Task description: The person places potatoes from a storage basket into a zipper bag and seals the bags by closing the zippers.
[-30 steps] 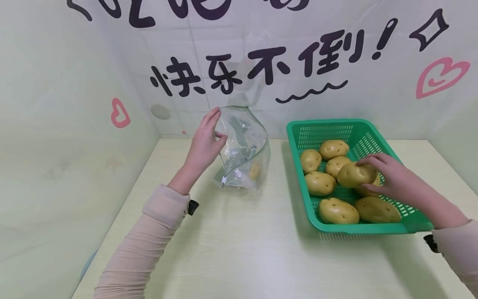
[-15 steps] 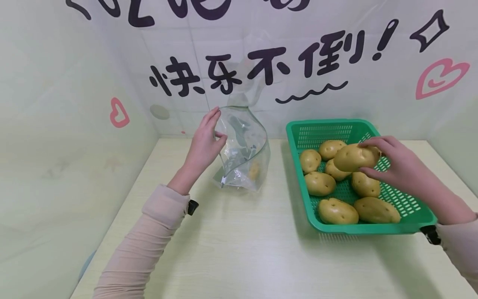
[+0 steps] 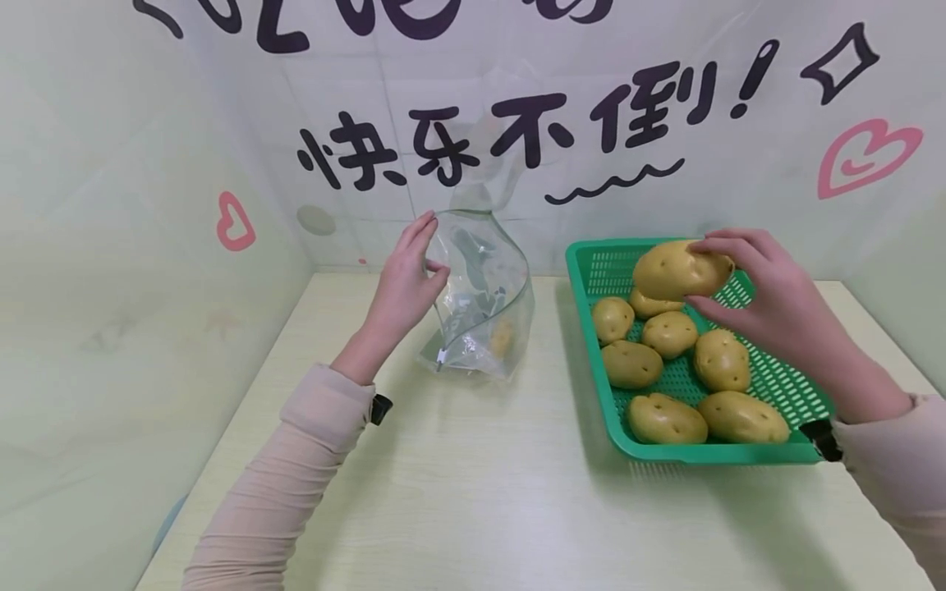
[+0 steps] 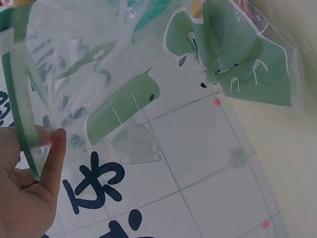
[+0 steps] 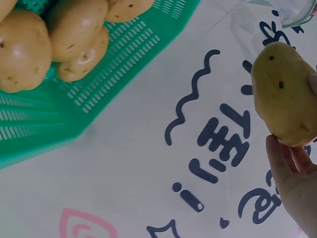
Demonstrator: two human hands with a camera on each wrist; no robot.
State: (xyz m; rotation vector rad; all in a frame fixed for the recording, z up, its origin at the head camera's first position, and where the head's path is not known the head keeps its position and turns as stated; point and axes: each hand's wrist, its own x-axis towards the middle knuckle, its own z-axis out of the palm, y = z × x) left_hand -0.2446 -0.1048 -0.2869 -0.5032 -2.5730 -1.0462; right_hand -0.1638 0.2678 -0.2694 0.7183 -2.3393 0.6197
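Note:
My left hand (image 3: 406,283) pinches the rim of a clear zip bag (image 3: 484,283), holding its mouth spread wide; in the left wrist view the green-edged bag (image 4: 124,106) runs between thumb and fingers. Something yellowish shows through the bag's lower right. My right hand (image 3: 776,316) grips a potato (image 3: 676,271) between thumb and fingers, above the far part of a green basket (image 3: 606,410). In the right wrist view this potato (image 5: 285,96) shows whole except where the fingers cover its edge. Several potatoes (image 3: 722,361) lie in the basket below.
The bag and basket stand on a pale wooden table (image 3: 473,492), the basket to the right of the bag. Behind them rises a white wall sheet (image 3: 259,107) with black writing and pink hearts. Pale sheets also flank the table on both sides.
My right hand has lifted the potato out from among the others, raising it toward the basket's back and slightly left. My left hand and the bag have stayed in place.

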